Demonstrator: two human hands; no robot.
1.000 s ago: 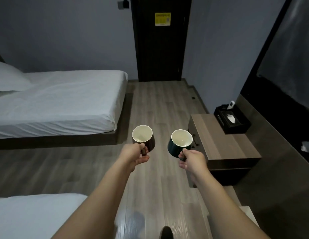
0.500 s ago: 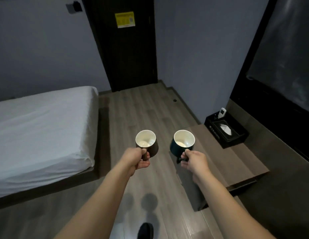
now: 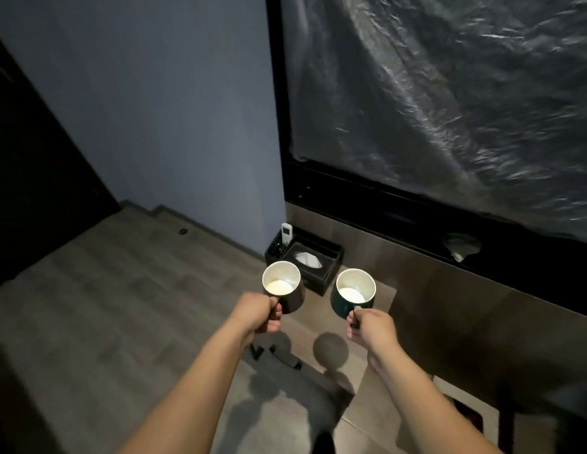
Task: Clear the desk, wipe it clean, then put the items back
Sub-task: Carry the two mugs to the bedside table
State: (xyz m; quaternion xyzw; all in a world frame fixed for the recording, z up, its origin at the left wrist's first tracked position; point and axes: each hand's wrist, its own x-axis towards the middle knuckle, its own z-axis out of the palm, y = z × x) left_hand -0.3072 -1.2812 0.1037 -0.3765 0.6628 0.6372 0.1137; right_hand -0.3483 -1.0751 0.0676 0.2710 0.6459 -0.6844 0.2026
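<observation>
Near the middle of the frame the left hand (image 3: pixel 257 314) has its fingers (image 3: pixel 275 319) curled round the handle of a dark brown ceramic mug with a cream inside (image 3: pixel 283 286), and just right of it the right hand (image 3: pixel 372 330) pinches the handle of a dark green ceramic mug with a cream inside (image 3: pixel 352 291); both mugs are upright, apart, and held in the air. Below and behind them lies the wooden worktop (image 3: pixel 367 260), carrying a black tissue box (image 3: pixel 313 262) with a white remote control (image 3: pixel 286 232) standing in its side slot, under a large dark screen covered in plastic film (image 3: pixel 433 109) filling the upper right.
</observation>
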